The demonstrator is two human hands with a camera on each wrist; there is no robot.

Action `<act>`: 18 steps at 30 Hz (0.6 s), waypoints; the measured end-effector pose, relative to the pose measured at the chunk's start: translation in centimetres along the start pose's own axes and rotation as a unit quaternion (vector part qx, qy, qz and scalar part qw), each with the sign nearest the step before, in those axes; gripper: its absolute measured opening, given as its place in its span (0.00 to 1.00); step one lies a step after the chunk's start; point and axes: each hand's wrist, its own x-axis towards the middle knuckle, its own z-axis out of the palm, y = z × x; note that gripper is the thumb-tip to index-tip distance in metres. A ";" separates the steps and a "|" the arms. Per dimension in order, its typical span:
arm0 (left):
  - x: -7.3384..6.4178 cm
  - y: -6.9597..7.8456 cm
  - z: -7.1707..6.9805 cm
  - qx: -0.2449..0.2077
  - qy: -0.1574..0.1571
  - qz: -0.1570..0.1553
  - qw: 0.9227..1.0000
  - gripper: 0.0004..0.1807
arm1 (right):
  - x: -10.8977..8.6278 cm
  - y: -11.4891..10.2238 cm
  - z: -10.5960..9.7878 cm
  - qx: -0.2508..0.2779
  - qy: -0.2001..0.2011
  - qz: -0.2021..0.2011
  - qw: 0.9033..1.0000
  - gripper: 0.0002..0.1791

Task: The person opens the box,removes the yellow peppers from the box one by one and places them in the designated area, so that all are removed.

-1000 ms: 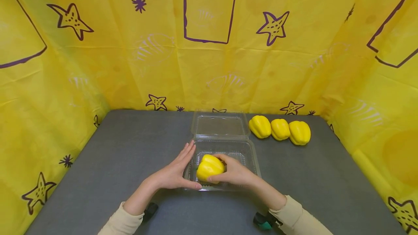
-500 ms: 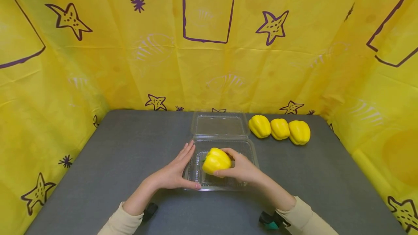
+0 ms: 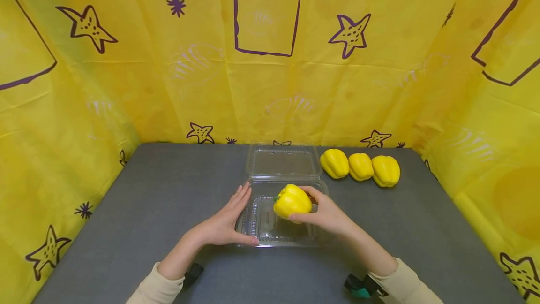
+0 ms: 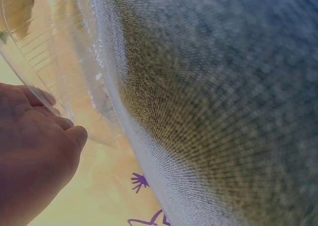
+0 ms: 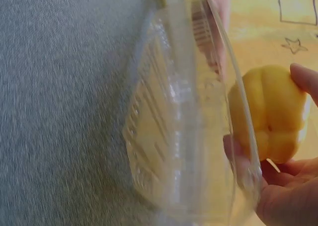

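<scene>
A yellow bell pepper (image 3: 293, 202) with a green stem is in my right hand (image 3: 324, 211), thumb on the near side and fingers behind. In the right wrist view the pepper (image 5: 271, 112) stands mostly above the rim of the clear plastic clamshell container (image 5: 164, 121). The container (image 3: 266, 233) rests on the table with its lid folded back, away from me. My left hand (image 3: 225, 222) lies along the container's left side, fingers straight and thumb spread to the front corner. In the left wrist view that hand (image 4: 42, 141) touches the clear rim.
Three more yellow bell peppers (image 3: 361, 167) lie in a row to the right of the transparent lid (image 3: 281, 161). Dark grey cloth covers the table (image 3: 168, 177). A yellow curtain (image 3: 168, 83) with purple drawings hangs behind and on both sides.
My right hand has raised the bell pepper from low in the container and carried it rightward and away from me. The left hand stays at the container's left side.
</scene>
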 end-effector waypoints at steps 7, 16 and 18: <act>0.0 0.3 -0.1 -0.006 -0.003 -0.005 1.000 0.71 | -0.6 0.2 -1.9 0.009 0.018 0.013 1.000 0.40; 0.0 -0.1 0.1 0.005 -0.002 0.000 1.000 0.71 | -1.5 0.8 -4.0 0.028 0.060 0.023 0.998 0.41; 0.0 -0.2 0.1 0.007 -0.001 0.001 1.000 0.71 | -1.8 0.9 -4.6 0.032 0.071 0.025 0.997 0.41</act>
